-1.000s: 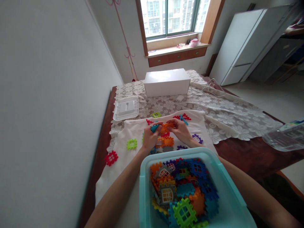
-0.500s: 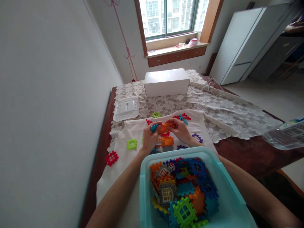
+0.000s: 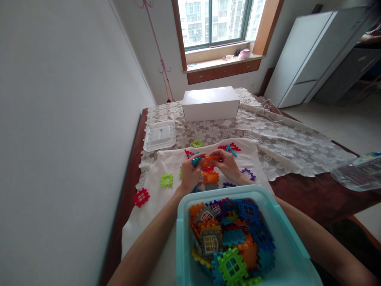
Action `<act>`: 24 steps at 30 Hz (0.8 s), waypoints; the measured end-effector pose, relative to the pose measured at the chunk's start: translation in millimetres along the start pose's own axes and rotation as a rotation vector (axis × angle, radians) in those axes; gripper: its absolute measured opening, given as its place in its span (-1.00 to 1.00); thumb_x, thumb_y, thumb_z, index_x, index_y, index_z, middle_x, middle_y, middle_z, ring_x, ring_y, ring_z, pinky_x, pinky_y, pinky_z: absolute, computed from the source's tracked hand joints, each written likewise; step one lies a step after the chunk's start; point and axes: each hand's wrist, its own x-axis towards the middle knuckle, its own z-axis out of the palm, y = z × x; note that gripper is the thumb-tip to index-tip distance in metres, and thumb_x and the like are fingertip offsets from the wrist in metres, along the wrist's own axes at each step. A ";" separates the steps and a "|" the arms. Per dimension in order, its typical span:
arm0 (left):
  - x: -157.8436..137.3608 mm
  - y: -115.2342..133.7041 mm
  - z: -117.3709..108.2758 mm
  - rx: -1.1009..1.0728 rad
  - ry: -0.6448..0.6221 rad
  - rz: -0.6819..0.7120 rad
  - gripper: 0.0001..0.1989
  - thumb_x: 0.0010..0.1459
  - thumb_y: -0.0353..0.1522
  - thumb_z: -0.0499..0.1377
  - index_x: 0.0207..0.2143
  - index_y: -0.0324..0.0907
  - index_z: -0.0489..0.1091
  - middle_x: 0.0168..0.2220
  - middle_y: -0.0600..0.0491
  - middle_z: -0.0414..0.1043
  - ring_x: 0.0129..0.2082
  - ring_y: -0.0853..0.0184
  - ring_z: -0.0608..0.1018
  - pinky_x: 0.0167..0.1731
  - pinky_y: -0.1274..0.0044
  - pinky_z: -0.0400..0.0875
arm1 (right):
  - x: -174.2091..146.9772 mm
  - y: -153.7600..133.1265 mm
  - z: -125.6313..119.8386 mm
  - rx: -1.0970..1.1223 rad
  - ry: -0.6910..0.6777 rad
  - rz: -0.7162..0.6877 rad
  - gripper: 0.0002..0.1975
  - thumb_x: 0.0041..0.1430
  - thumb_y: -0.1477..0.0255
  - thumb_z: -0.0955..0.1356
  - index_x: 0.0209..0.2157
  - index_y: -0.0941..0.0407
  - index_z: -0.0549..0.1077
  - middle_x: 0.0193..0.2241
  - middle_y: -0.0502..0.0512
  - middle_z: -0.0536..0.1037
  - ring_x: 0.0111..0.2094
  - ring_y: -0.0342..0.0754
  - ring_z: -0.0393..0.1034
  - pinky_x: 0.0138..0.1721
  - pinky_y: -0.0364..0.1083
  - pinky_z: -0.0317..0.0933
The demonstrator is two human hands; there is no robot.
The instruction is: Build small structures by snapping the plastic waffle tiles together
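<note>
Beyond the tub, my two hands meet over the white cloth. My left hand [image 3: 190, 174] is closed on a blue interlocking block [image 3: 195, 161]. Pinched in the fingers of my right hand [image 3: 229, 163] is an orange interlocking block [image 3: 209, 161], which reaches across to the left fingertips. Whether the blue and orange pieces are joined cannot be made out. Just below lies another orange block [image 3: 210, 177], with a grey piece [image 3: 212, 186] in front of it. The turquoise tub [image 3: 182, 238] nearest me is full of colourful blocks, a green window block [image 3: 232, 265] on top.
Loose window pieces lie around: red [image 3: 141, 197], lime [image 3: 166, 180] and purple [image 3: 248, 174]. A white lid [image 3: 160, 136] rests at the back left, near a white box [image 3: 210, 109]. A clear plastic container [image 3: 354, 174] stands at the right edge, and a wall [image 3: 59, 139] runs along the left.
The view has shifted slightly, so everything sits a little further right. My hands keep their hold on the blue and orange blocks, with the blue one turned a little.
</note>
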 end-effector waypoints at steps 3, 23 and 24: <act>-0.3 -3.5 0.0 0.005 -0.002 0.010 -0.76 0.32 -0.34 0.29 -0.05 -0.09 0.73 -0.07 -0.04 0.79 -0.07 0.14 0.76 0.00 0.38 0.58 | 0.0 -4.1 -2.1 0.019 -0.046 0.015 -0.74 0.13 0.24 0.56 -0.18 0.05 0.65 -0.18 0.15 0.74 -0.15 0.11 0.64 -0.07 0.06 0.54; 6.0 -2.2 -0.9 -0.268 0.110 -0.068 -0.58 0.31 -0.20 0.43 0.11 -0.05 0.40 0.13 -0.12 0.69 -0.17 0.18 0.76 -0.16 0.37 0.68 | 6.0 -13.8 -7.4 0.018 0.127 0.027 -0.55 -0.01 0.04 0.64 -0.29 0.04 0.56 -0.29 0.09 0.66 -0.27 0.06 0.54 -0.19 0.04 0.50; 7.1 -2.7 -1.1 -0.248 0.135 -0.057 -0.59 0.29 -0.23 0.44 0.10 -0.05 0.41 0.12 -0.12 0.70 -0.13 0.17 0.76 -0.10 0.34 0.68 | 7.0 -13.3 -8.9 0.014 0.132 0.034 -0.56 -0.01 0.05 0.64 -0.29 0.05 0.56 -0.29 0.09 0.66 -0.27 0.06 0.54 -0.19 0.04 0.50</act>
